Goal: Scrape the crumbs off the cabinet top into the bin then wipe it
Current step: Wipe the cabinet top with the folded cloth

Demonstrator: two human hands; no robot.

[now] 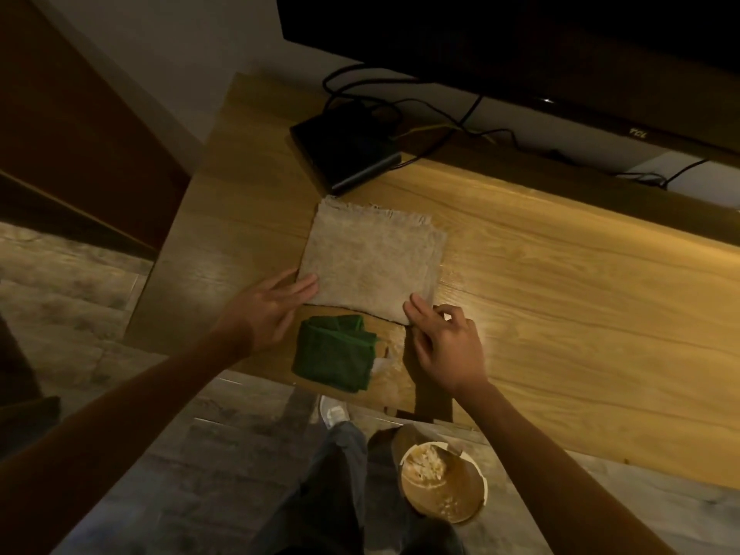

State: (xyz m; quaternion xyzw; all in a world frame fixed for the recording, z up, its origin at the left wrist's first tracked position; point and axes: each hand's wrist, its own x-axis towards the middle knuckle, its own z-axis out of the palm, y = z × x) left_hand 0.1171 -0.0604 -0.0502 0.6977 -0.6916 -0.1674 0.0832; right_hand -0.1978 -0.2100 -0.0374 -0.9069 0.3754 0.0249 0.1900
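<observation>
Beyond both hands lies the mat (372,258): left hand (272,310) flat-fingered on one near corner, right hand (444,346) pinching the other.

Right of the mat (372,258) we find the bench (560,294) bare, with room for a long sweep. Behind it the box (344,150), cables (440,110) and TV (520,42) block us. The green cloth (332,354) takes the near edge; the bin (483,480) stands below it.
</observation>
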